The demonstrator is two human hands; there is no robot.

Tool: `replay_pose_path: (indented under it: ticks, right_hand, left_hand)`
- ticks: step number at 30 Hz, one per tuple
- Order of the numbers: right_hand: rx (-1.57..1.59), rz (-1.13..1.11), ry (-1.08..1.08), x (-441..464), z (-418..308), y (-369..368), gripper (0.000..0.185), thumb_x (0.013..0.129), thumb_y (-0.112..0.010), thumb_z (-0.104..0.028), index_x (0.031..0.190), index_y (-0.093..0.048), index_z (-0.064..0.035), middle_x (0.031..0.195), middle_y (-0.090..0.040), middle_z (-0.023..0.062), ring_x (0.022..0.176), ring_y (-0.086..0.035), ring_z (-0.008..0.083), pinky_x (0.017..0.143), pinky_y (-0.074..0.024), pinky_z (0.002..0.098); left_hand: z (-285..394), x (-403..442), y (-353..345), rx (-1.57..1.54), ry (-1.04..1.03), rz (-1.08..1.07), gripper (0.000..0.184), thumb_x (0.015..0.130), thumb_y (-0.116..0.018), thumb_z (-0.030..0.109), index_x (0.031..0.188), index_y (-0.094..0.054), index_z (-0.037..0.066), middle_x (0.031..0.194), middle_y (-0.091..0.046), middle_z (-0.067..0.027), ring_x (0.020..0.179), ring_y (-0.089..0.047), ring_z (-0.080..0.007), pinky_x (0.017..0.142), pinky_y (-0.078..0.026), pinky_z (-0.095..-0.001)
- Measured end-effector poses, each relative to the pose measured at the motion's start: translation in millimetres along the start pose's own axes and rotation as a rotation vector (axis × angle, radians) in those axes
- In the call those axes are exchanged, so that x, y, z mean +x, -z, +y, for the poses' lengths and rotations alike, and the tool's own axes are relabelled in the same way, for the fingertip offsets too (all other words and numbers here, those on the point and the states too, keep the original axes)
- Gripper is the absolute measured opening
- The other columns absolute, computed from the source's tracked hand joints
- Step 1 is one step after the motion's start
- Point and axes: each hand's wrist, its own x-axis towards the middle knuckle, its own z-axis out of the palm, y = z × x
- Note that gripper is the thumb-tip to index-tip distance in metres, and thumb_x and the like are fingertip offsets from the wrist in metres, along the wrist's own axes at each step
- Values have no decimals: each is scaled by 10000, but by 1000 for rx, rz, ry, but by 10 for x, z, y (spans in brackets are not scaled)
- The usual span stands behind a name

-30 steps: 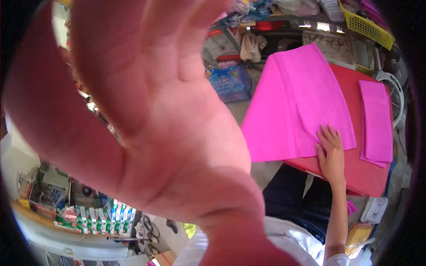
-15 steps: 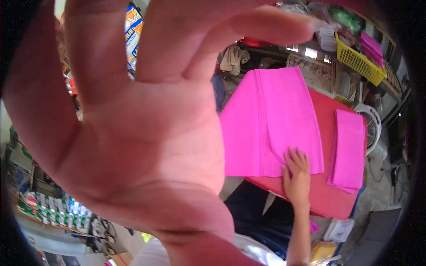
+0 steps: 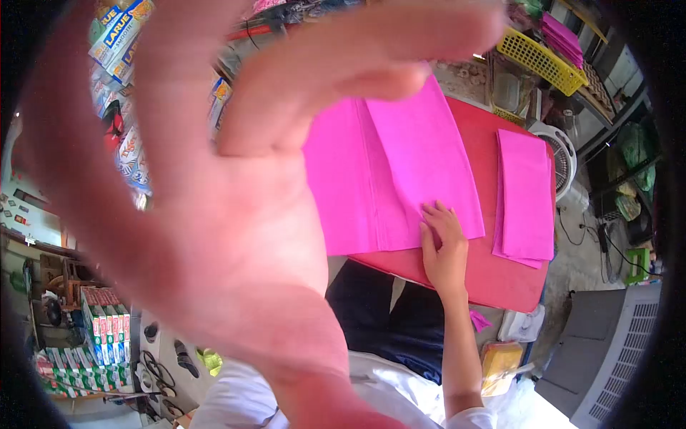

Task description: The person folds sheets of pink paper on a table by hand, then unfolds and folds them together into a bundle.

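Note:
My left hand (image 3: 243, 222) is raised close to the camera, palm toward me. Its fingers are spread and somewhat bent, with nothing held, and it hides much of the view's left and centre. A bright pink cloth piece (image 3: 421, 157) with long folds lies on the red table (image 3: 511, 282); its far left part is behind my left hand. My right hand (image 3: 446, 247) rests flat on the cloth near its front edge, fingers stretched out. Further right on the table lies a folded pink cloth stack (image 3: 525, 196), apart from my right hand.
A yellow basket (image 3: 543, 61) with pink cloth stands at the upper right. Beyond the table are a white fan (image 3: 561, 161) and a grey slatted unit (image 3: 607, 357). Stacked small boxes (image 3: 107, 325) sit at lower left, beer cartons (image 3: 121, 43) at upper left.
The view has shifted, so the table and cloths appear further left and higher. My left hand stays raised with fingers spread; my right hand remains on the pink cloth.

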Motion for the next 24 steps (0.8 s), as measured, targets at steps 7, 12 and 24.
replay_pose_path:
  ticks: [7,12,24]
  right_hand:
    - [372,326,-497,79,250,268,256,1010,-670,-134,1153,-691,77,1047,-713,54,920,-631,106,810,-527,280]
    - [720,639,-678,341,688,897,303,1023,-631,-140,1259,-657,48,1099,-705,76,976,-656,148,876,-523,305]
    - [-103,110,-160,540,-8,467,219,893,-693,-43,1104,-696,18,1059,-705,174,939,-688,336,827,-547,400]
  left_hand:
    - [-853,-772,39,107,728,-172,515,996,-636,154,1440,-472,-50,1407,-577,-191,1174,-652,-250,967,-516,-357]
    - [-1054,-1455,155,-137,1363,42,561,1020,-580,211,1518,-418,7,1528,-443,-200,1220,-620,-273,920,-546,-403]
    - [-1051,-1854,41,-94,1338,180,607,1019,-552,216,1539,-360,-33,1600,-373,-181,1243,-612,-318,849,-583,-406]
